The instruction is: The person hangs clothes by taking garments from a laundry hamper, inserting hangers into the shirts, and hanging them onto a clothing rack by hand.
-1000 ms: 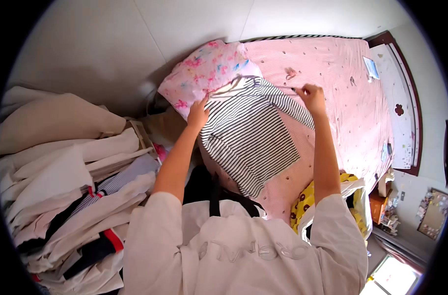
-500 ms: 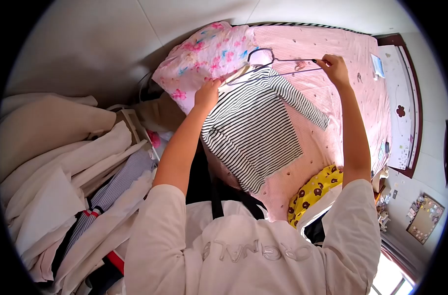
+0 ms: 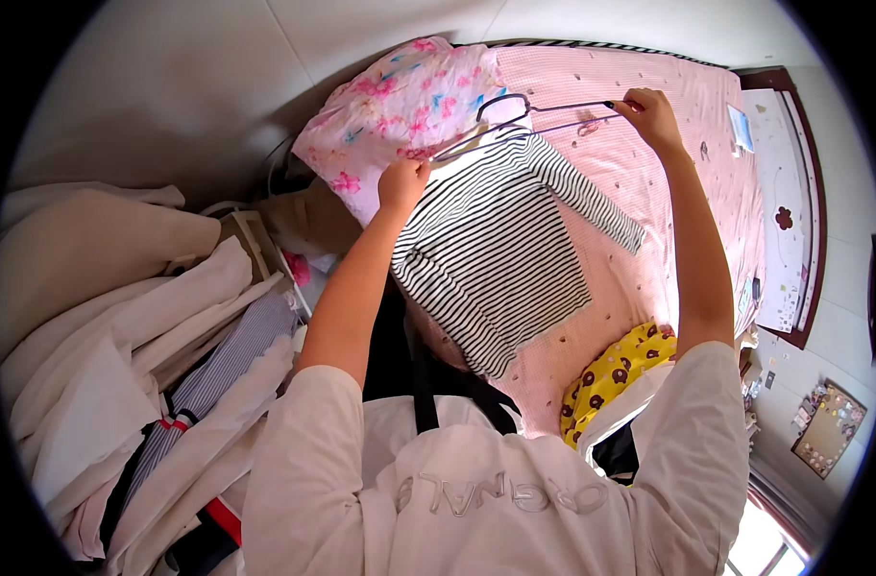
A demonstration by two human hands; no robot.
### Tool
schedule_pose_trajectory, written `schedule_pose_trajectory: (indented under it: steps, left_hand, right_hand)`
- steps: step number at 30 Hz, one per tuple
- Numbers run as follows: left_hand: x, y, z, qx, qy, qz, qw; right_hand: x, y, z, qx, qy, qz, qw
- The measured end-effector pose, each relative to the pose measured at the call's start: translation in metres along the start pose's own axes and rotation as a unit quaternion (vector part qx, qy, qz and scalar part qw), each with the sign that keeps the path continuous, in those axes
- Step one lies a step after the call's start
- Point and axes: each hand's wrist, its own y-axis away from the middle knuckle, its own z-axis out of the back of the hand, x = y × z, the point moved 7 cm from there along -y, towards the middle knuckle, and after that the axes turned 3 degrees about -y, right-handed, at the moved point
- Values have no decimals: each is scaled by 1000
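Note:
A black-and-white striped long-sleeved shirt (image 3: 500, 250) lies spread on the pink bed (image 3: 649, 230), one sleeve stretched out to the right. Above its neckline is a dark, thin-framed hanger (image 3: 563, 104). My right hand (image 3: 649, 117) is closed on the hanger's right end, over the bed and apart from the shirt. At the shirt's upper left edge, my left hand (image 3: 402, 182) is closed by the collar and the hanger's left end; its fingertips are partly hidden, so exactly what it pinches is unclear.
A floral pillow (image 3: 390, 110) lies at the bed's upper left. Piled clothes (image 3: 159, 336) fill the left side beside a light wooden frame (image 3: 251, 240). Yellow patterned fabric (image 3: 616, 374) sits at the bed's near edge. A white wall runs behind the bed.
The hanger, low over the collar a second ago, is now raised clear of the shirt on the right. My right hand has moved up and right; my left hand has shifted slightly right and up.

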Motion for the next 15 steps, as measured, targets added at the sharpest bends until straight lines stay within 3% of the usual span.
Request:
schedule_pose_trajectory:
  steps: [6,10,14,15]
  left_hand:
    - [-26,6,19,-69,102,-69,990]
    - [-39,13,26,-90,179,-90,976]
    - [-29,22,10,-66,209,-40,975]
    - [-27,26,14,-73,273,-20,959]
  right_hand:
    - [9,-22,-7,31,-13,48,998]
    - [16,-33,-30,79,-62,23,995]
    - [51,-32,-67,100,-98,74,987]
    - [55,-28,-81,103,-114,76,985]
